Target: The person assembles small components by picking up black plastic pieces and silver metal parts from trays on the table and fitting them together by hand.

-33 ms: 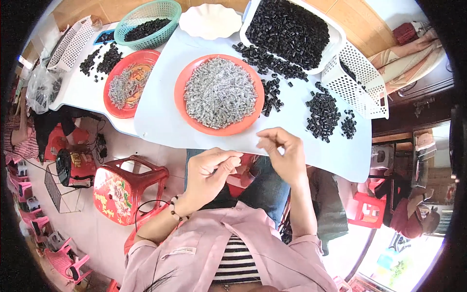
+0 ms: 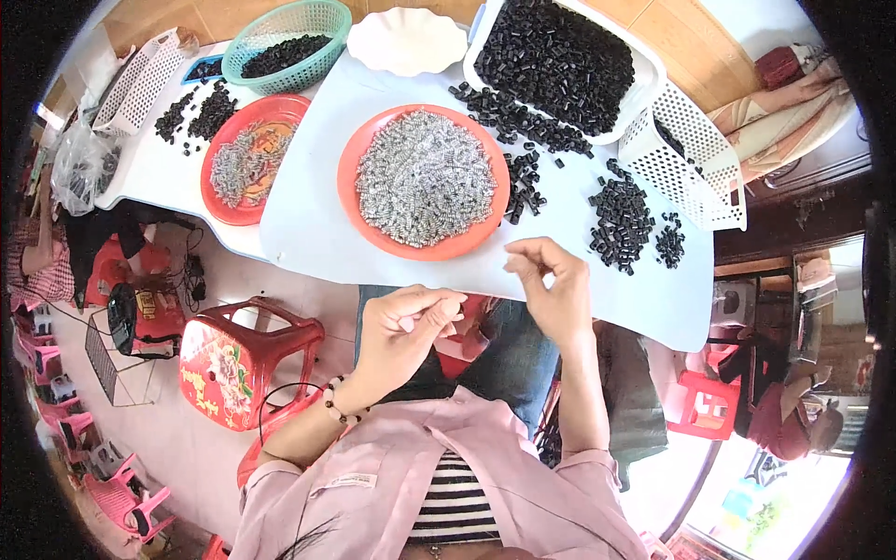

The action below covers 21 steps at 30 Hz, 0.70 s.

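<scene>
My left hand (image 2: 411, 327) is closed just off the table's front edge, thumb against bent forefinger. A tiny dark spot shows at its fingertips, too small to name. To its right, over the edge of the table, my right hand (image 2: 553, 289) has its thumb and forefinger curled into a pinch; whatever is between them does not show. Beyond both hands sits an orange-red plate (image 2: 353, 210) heaped with small silvery springs (image 2: 427, 177). Right of that plate, short black plastic pieces (image 2: 621, 217) lie in loose piles on the pale table (image 2: 322, 252).
A white tray (image 2: 661, 73) full of black pieces stands at the back, beside a white perforated basket (image 2: 711, 191). Left are a scalloped cream dish (image 2: 407, 42), a green basket (image 2: 238, 51) and a second red plate (image 2: 245, 213). A red stool (image 2: 219, 373) stands below left.
My right hand has shifted slightly right, its thumb and forefinger drawing closer together. The left hand stays nearly where it was.
</scene>
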### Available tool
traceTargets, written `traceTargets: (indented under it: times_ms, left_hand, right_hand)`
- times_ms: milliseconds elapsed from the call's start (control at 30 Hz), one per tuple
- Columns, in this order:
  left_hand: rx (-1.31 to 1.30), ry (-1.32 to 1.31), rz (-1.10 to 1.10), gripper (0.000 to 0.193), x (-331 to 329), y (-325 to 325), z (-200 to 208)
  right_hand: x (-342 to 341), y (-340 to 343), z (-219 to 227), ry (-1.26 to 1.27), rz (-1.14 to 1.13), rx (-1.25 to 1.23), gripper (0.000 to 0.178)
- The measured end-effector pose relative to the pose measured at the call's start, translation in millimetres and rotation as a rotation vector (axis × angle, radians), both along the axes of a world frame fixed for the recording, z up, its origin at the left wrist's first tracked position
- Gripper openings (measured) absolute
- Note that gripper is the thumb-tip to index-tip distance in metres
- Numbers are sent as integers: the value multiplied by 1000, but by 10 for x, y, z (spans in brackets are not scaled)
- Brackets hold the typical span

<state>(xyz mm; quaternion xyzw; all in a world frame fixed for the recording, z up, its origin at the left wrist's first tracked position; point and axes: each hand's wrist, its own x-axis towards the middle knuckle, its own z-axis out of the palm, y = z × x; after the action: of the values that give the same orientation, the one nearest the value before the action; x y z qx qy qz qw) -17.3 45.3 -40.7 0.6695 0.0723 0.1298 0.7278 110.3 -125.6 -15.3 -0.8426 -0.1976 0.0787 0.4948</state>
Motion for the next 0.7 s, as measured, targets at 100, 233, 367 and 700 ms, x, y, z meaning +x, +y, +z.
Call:
traceTargets:
  times_ms: [100,233,367,700]
  left_hand:
    - [-457,243,-95,20,0,42,29]
    - [-430,179,-80,22,-44,69,-14]
    - [-335,123,-74,23,-84,103,-62]
    - [-251,127,-23,23,-80,83,2]
  right_hand:
    - [217,-42,-43,-235,-72,-119,13]
    - [452,-51,-88,-423,-120,-265,11]
    - [529,-108,-54,-390,-150,-315,14]
    - [398,409,15,-409,79,-226,12]
